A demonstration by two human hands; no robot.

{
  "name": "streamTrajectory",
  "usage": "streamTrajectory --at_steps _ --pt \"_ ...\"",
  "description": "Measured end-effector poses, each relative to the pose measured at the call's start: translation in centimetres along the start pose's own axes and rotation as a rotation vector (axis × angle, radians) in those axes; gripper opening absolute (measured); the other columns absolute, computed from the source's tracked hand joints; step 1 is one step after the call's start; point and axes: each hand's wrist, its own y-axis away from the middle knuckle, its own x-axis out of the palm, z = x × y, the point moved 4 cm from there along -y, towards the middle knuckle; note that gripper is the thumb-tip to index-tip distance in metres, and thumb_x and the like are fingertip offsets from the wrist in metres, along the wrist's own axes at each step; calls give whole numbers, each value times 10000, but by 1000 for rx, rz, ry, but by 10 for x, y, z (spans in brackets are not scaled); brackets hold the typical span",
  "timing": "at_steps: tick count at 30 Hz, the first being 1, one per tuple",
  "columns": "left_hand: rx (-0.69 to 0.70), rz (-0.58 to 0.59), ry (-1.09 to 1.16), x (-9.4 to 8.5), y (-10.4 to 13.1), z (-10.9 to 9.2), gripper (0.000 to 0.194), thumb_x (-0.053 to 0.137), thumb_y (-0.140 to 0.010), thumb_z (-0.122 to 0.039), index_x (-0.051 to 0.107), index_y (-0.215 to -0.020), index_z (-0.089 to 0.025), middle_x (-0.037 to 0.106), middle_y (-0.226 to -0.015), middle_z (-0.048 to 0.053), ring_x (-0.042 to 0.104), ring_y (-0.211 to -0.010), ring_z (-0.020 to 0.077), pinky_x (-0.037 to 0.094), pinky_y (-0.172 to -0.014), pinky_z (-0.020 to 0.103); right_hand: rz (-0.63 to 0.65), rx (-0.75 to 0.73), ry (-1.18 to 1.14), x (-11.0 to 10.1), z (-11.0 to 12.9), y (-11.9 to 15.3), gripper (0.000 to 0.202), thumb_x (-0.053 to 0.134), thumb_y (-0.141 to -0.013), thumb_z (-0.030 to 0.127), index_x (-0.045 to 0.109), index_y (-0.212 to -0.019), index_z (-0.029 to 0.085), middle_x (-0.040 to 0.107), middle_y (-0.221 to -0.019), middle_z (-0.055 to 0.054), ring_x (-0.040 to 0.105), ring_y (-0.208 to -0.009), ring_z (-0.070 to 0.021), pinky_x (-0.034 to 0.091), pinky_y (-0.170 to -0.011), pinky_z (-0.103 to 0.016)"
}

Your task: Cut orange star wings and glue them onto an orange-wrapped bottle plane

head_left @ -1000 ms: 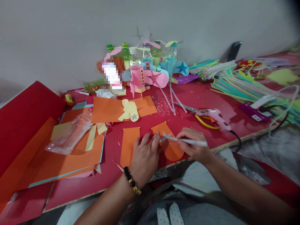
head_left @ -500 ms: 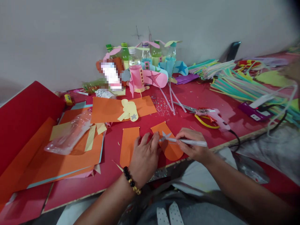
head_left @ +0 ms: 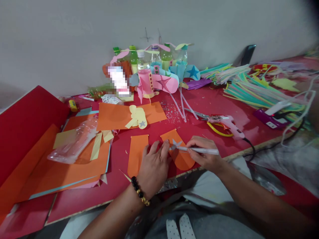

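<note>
Two orange paper strips with rounded ends lie at the table's front edge. My left hand (head_left: 155,162), fingers spread, rests flat between them; its fingertips reach the left strip (head_left: 136,154) and the edge of the right strip (head_left: 183,162). A small pale grey star (head_left: 176,144) lies on the right strip. My right hand (head_left: 204,151) is closed around a white pen (head_left: 203,150), whose tip is at the star beside my left fingers. Behind the strips is a larger orange sheet (head_left: 112,116) with yellow paper cutouts (head_left: 137,117) on it.
A pink glue gun (head_left: 230,125) and yellow-handled scissors (head_left: 219,130) lie to the right, near pipe cleaners (head_left: 264,93). Decorated plastic bottles (head_left: 144,78) stand by the wall. At left, paper sheets (head_left: 72,172) lie under a clear plastic bottle piece (head_left: 74,142).
The pen's rear end has shifted very slightly left in my right hand. My left hand and the strips stay in place. At the far right edge, a blurred shape has moved partly away.
</note>
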Motion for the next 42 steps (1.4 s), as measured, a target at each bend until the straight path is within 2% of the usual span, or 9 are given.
streamTrajectory --at_steps 3,8,14,42 --pt "15 -13 -5 -1 0 0 380 461 -965 -282 456 -1341 -223 613 -1265 74 463 -1234 264 387 -987 455 -74 48 48 -3 -2 1 97 571 -829 156 605 -741 183 571 -639 -3 506 -577 -124 381 -565 -267" --pt "-6 -6 13 0 0 0 411 468 -961 -282 432 -1362 -194 623 -1257 79 457 -1237 275 391 -990 459 10 -3 6 1 -1 1 60 571 -845 169 623 -818 183 598 -692 -15 522 -612 -129 397 -586 -270" --pt "-4 3 17 0 0 0 409 456 -966 -284 427 -1363 -191 637 -1234 89 458 -1241 269 387 -996 461 40 -39 -9 2 -2 1 43 574 -845 172 611 -829 187 600 -696 -17 521 -620 -135 396 -592 -274" --pt "-22 18 38 -1 0 0 452 474 -957 -281 399 -1385 -155 652 -1201 95 457 -1249 269 372 -1004 451 86 -65 -40 4 -2 2 56 561 -847 182 608 -872 201 585 -725 -34 516 -639 -154 420 -602 -295"
